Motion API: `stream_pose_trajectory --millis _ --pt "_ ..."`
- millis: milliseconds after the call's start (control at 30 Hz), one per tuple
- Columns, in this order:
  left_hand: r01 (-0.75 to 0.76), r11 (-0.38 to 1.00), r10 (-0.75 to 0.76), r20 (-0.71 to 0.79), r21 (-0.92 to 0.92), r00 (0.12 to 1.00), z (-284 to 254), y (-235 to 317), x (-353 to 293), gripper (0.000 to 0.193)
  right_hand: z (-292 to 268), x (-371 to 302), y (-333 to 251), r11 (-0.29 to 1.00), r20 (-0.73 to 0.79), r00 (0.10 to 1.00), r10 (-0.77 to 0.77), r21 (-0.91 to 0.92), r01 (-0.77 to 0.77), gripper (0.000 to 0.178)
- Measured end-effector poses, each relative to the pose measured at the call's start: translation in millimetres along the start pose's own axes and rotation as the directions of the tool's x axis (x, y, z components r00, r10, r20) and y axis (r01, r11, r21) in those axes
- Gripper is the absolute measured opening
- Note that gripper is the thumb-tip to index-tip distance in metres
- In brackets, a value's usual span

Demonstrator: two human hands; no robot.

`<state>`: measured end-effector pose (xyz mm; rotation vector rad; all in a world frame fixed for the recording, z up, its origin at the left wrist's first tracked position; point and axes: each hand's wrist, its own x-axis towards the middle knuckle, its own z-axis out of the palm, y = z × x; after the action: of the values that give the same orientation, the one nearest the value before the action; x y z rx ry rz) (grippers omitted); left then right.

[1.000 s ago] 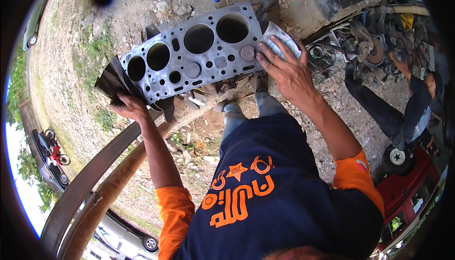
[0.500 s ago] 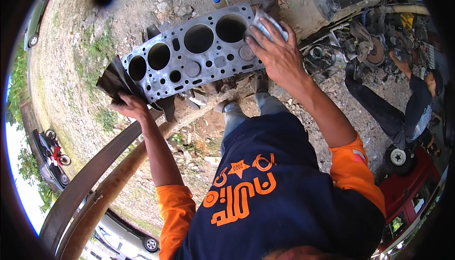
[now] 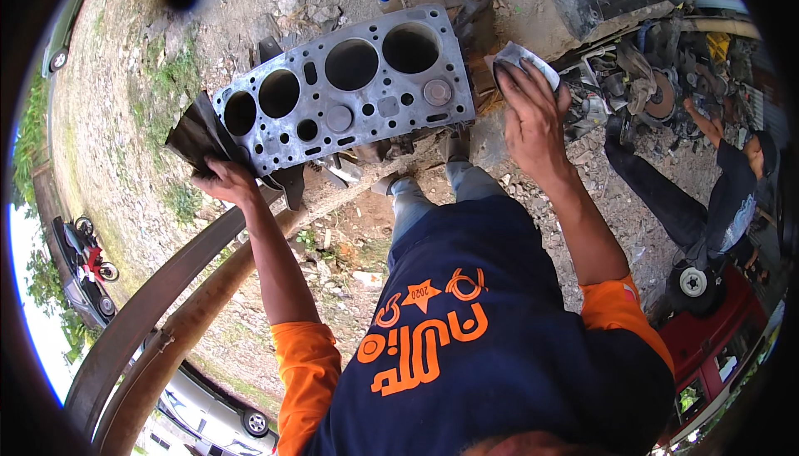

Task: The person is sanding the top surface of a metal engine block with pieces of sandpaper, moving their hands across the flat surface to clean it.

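Observation:
An engine block (image 3: 388, 108) lies in front of me with its flat grey deck facing up. Several round cylinder bores and small holes open in it. Off the block's right end, my right hand (image 3: 537, 123) is closed on a folded sheet of sandpaper (image 3: 541, 65), grey and pale. Both are apart from the metal. At the left end, my left hand (image 3: 225, 181) is closed around the lower edge of a dark bent plate (image 3: 198, 133) beside the block. Some of its fingertips are hidden there.
A curved metal beam (image 3: 166, 294) and a rusty pipe (image 3: 196, 310) run to the lower left. A blue-capped bottle (image 3: 387, 2) stands beyond the block. At right, another person (image 3: 707, 185) sits near piled machine parts (image 3: 603, 94) and a red vehicle (image 3: 707, 348).
My right hand has slid off the block's right end with the sandpaper, moving rightward and slightly down. The left hand stays at the plate.

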<state>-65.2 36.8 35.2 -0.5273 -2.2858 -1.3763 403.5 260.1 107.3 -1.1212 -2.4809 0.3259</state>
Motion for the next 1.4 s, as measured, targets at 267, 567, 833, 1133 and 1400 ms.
stream_pose_trajectory --millis 267,567,833,1133,1400 --pt "-0.001 0.993 0.0 0.008 0.121 1.0 -1.3 0.8 2.1 0.043 -4.9 15.3 -18.5 0.989 0.044 0.992 -0.121 -0.079 0.124 0.058" --pt "0.011 0.997 -0.013 0.017 0.077 1.0 -3.0 -1.3 1.5 0.042 -5.3 36.4 -1.4 0.944 0.187 0.925 -0.331 0.054 0.326 0.049" --pt "0.015 1.0 -0.015 0.012 -0.007 1.0 -2.1 -3.0 2.7 0.041 -11.9 52.5 7.0 0.911 0.27 0.871 -0.411 0.081 0.405 0.054" --pt "0.017 0.999 -0.017 0.018 -0.029 1.0 -3.1 -3.0 1.2 0.039 0.8 64.7 19.4 0.887 0.284 0.843 -0.458 0.077 0.456 0.054" --pt "-0.016 0.998 0.017 -0.02 0.062 1.0 -1.3 4.4 -0.3 0.04 0.9 63.5 15.1 0.91 0.209 0.885 -0.415 0.1 0.403 0.039"
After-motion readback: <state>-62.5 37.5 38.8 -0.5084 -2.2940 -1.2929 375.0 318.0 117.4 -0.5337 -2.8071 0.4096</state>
